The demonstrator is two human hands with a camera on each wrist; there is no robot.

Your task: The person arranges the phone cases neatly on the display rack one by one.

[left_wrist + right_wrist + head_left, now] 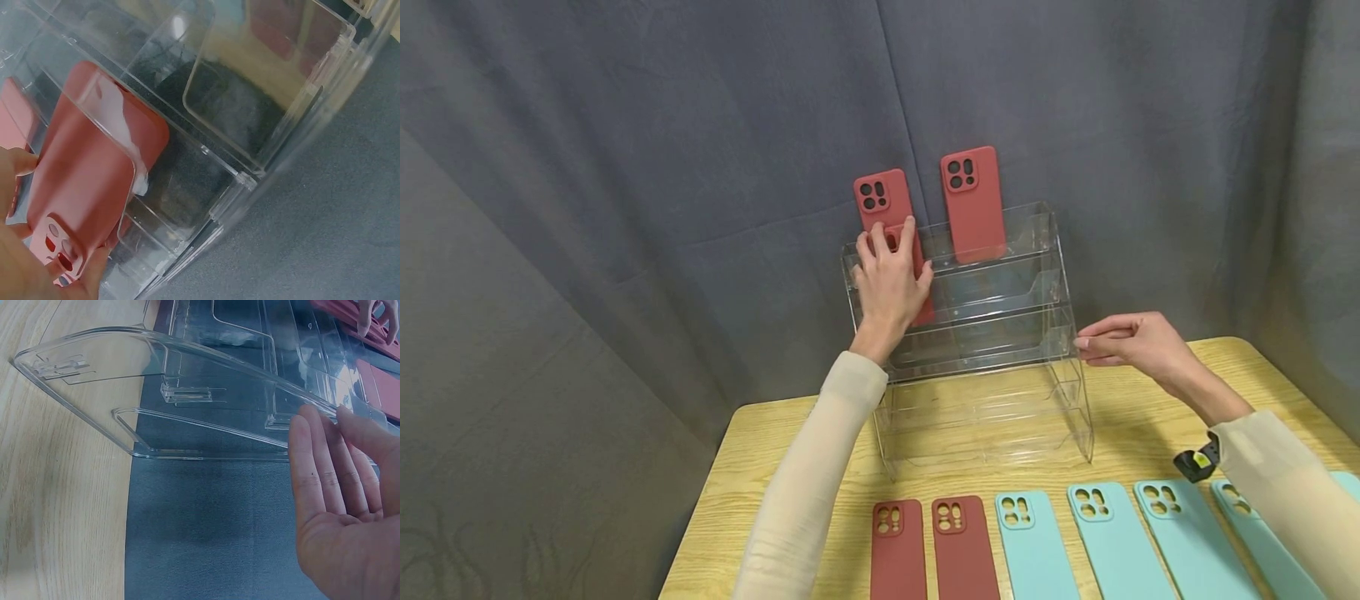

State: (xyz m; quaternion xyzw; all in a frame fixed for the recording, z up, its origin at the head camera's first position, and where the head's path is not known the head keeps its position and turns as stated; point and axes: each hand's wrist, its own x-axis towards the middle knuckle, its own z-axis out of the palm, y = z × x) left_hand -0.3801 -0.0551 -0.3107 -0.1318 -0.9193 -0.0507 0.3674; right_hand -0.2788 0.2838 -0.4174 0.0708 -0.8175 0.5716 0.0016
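My left hand [889, 279] grips a red phone case [87, 169] by its camera end, fingers spread over its back. The case's lower end sits behind the clear front lip of the second tier of a clear acrylic display rack [1000, 358]. At the rack's right side, my right hand [1138, 346] pinches the edge of the side panel [219, 359] between thumb and fingertips. On the top tier stand two more red phone cases, one [883, 196] just behind my left hand and another [973, 204] further right, both with camera cutouts up.
Along the front of the wooden table [775, 450] lie two darker red phone cases [897, 550] and several light blue phone cases [1037, 542]. My right forearm passes over the rightmost blue ones. A grey curtain [737, 125] hangs right behind the rack.
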